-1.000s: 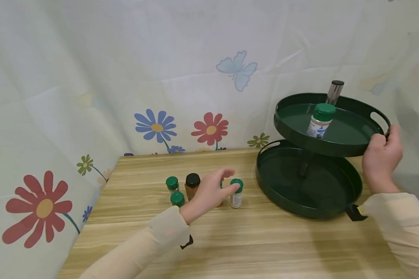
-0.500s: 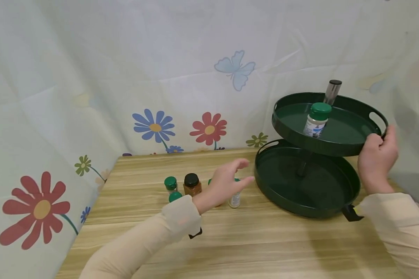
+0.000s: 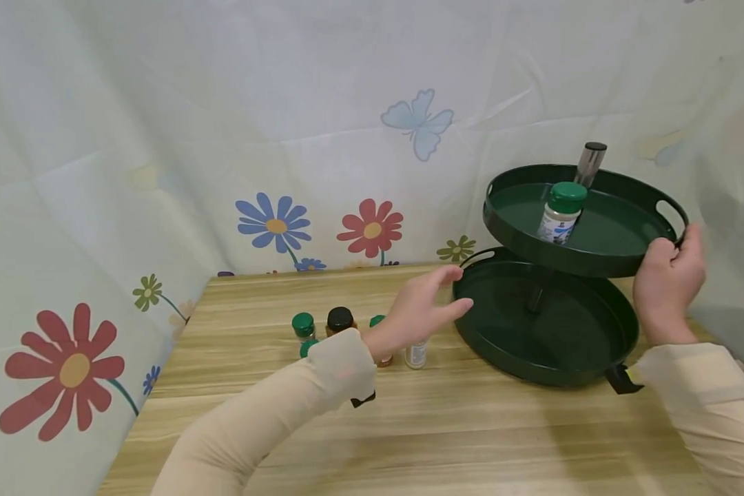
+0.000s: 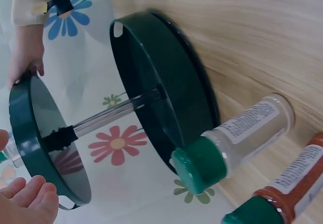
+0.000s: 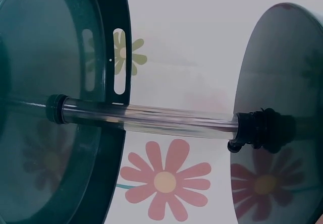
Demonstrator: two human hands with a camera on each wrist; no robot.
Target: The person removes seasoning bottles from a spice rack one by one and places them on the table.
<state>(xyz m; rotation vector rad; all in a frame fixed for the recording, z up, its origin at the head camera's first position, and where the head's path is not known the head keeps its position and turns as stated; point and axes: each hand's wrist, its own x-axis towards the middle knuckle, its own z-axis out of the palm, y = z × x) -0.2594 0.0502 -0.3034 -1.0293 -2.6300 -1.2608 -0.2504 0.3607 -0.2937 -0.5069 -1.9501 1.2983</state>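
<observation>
A two-tier dark green round tray stand is at the right in the head view. My right hand [image 3: 668, 293] grips the right rim of its upper tray [image 3: 533, 252], at the handle slot. On that tray stands a green-lidded spice jar [image 3: 561, 215]. My left hand [image 3: 418, 308] holds nothing, thumb and fingers spread apart, close to the left edge of the lower tray [image 3: 552, 377]. Just below this hand, a spice jar with a pale label [image 3: 417, 355] stands on the table, partly hidden. The left wrist view shows the fingers [image 4: 35, 196] near the upper tray.
Several more spice jars stand left of the stand, among them a black-lidded jar [image 3: 339, 319] and a green-lidded jar [image 3: 302, 325]; my left forearm partly covers them. A metal post [image 3: 590, 165] joins the tiers. Behind the wooden table [image 3: 471, 441] hangs a flowered curtain [image 3: 328, 138].
My left hand has moved right and slightly upward, from over the spice jars to beside the lower tray's edge. My right hand keeps its hold on the upper tray.
</observation>
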